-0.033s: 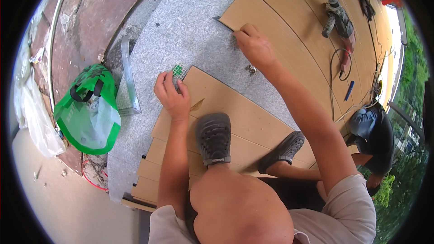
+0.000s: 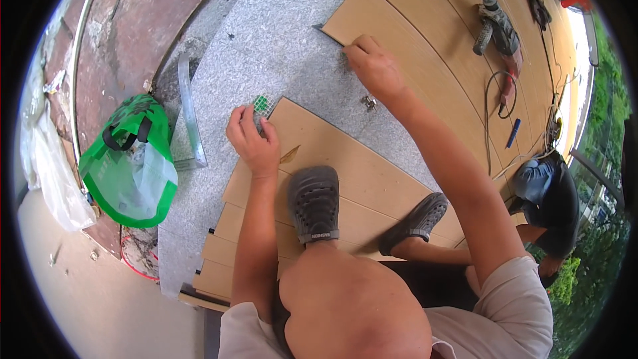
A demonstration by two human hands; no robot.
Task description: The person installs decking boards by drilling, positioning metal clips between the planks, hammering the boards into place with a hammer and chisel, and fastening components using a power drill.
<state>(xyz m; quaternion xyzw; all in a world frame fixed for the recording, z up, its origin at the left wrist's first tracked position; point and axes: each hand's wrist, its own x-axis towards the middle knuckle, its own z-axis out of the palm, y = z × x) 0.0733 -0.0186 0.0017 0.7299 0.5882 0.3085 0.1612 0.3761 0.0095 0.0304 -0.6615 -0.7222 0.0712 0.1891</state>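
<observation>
My left hand [image 2: 254,138] is by the far corner of the near tan decking board [image 2: 312,129]. Its fingers are curled and its thumb stands apart from them. Just beyond its fingertips, a small see-through grid-patterned piece with green in it [image 2: 261,102] lies on the speckled grey stone slab [image 2: 246,46]; I cannot tell whether the fingers touch it. My right hand [image 2: 375,66] is closed at the edge of the far tan decking board [image 2: 372,16], fingertips low beside the stone gap. Whatever they pinch is hidden. A little heap of small metal pieces [image 2: 369,102] sits in the gap.
A corded drill [image 2: 502,33] and a blue marker [image 2: 513,133] lie on the far decking. On the left are a green bag [image 2: 93,176] and a metal angle ruler [image 2: 189,110]. My dark clog [image 2: 314,199] stands on the near boards. Another person [image 2: 558,193] crouches at right.
</observation>
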